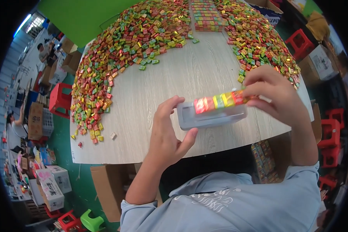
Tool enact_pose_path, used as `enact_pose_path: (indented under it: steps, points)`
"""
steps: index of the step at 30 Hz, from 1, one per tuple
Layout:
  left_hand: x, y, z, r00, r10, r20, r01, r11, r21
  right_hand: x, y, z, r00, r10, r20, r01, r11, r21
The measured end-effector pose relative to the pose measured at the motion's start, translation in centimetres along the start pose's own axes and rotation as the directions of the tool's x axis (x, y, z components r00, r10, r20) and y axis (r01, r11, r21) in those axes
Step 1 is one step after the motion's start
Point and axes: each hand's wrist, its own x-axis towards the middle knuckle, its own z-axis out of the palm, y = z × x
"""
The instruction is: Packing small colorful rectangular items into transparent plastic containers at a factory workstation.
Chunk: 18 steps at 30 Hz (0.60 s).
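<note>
I take the clear plastic tray (210, 116) as my landmark; it sits on the pale wood-grain bench (174, 85), near the edge closest to me. My left hand (168, 133) is at the tray's left end, fingers spread apart, thumb pressed against the lower left corner and fingertips touching the upper left rim, not closed around anything. My right hand (272, 92) is at the tray's right end, fingers drawn together and clamped on the right end of a row of wrapped candies (218, 101), red, yellow and green, which lies along the tray's upper edge. Whether the row rests fully inside the tray I cannot tell. Beyond the tray, a wide arc of loose wrapped candies (131, 50) covers the far half of the bench. Straight beyond it, at the far edge, stand filled stacks of candy rows (207, 15). Left of the tray, below the bench, is a red stool (61, 99).
</note>
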Motion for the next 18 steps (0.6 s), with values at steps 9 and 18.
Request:
enact_pose_path:
  steps: [9,18]
  points:
    - [-6.0,-2.7,-2.5,0.948,-0.298,-0.112,0.301,0.954,0.013,3.7,15.0,1.1,0.952,0.27,-0.144,-0.289,0.947,-0.139]
    - [-8.9,-5.1,-4.6,0.867,-0.478,-0.142,0.493,0.779,0.386,8.5,22.7,9.5,0.846,0.531,-0.052,-0.518,0.793,-0.32]
